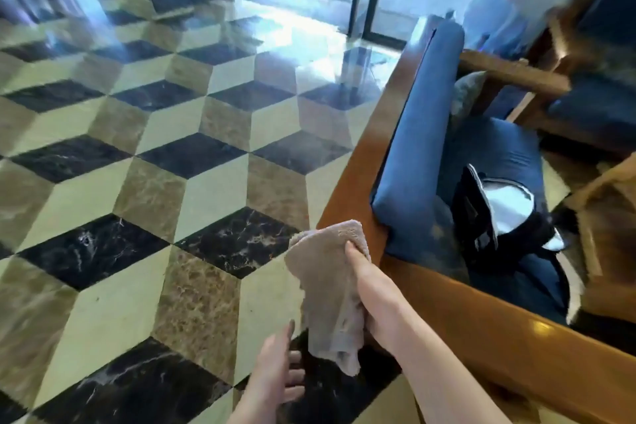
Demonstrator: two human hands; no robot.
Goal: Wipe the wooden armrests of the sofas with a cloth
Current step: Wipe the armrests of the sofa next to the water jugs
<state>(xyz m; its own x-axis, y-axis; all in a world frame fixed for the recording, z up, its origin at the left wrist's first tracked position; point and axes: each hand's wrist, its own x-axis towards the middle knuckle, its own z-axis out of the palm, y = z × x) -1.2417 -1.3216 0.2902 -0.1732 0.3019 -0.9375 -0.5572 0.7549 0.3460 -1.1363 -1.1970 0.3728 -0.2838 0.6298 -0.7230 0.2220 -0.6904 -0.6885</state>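
A beige terry cloth point(330, 289) hangs from my right hand point(373, 296), which grips it at the corner of the nearest sofa's wooden frame point(361, 162). The cloth's top lies against that corner. The polished wooden armrest point(516, 341) runs from there toward the lower right. My left hand point(275, 368) is below the cloth, fingers apart, holding nothing. The sofa has blue cushions point(423, 120).
A black bag point(481, 217) with a white item lies on the sofa seat. Another wooden-framed blue sofa point(592, 79) stands at the right rear, and a wooden table edge point(612, 182) shows at the right. Glossy patterned marble floor point(155, 155) spreads left, glass doors behind.
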